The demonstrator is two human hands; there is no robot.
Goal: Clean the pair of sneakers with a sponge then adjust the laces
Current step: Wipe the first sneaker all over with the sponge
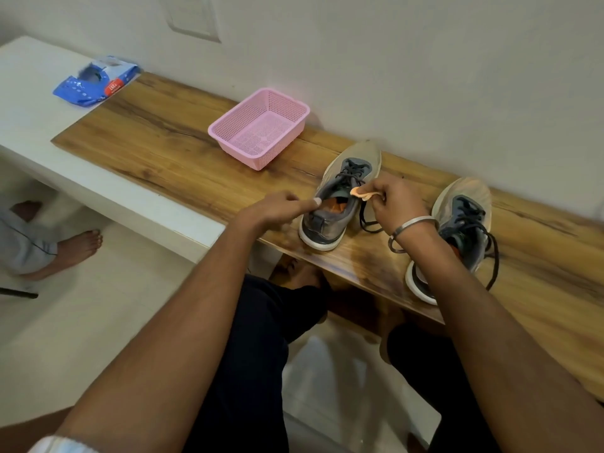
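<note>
— What have you got on the worktop point(170, 138) from where you sit?

— I see a long wood-grain board with a dark, glossy patch near its front edge. Two grey knit sneakers stand on it, toes toward the wall. The left sneaker point(340, 197) has a white rubber sole, a pale toe cap and an orange lining showing at the collar. The right sneaker point(464, 223) sits well apart from it, half hidden behind the wrist.

— And the hands?

— The left hand point(277, 209) rests at the heel collar of the left sneaker, fingers curled and thumb against the rim – I read it as steadying the shoe. The right hand point(392, 201) is pinched around a small, soft peach-coloured sponge point(361, 192), squashed flat between thumb and fingers, held just over the tongue. A thin metal bangle point(413, 228) circles that wrist.

— Laces?

— Dark round laces point(367, 220) trail loose off the left sneaker's side onto the wood – the right one's hang over the front edge.

— Anything else?

— A pink perforated plastic basket point(261, 125), rectangular, stands near the wall beyond the shoes. A crinkled blue packet point(94, 81) lies on the white ledge far left.
</note>
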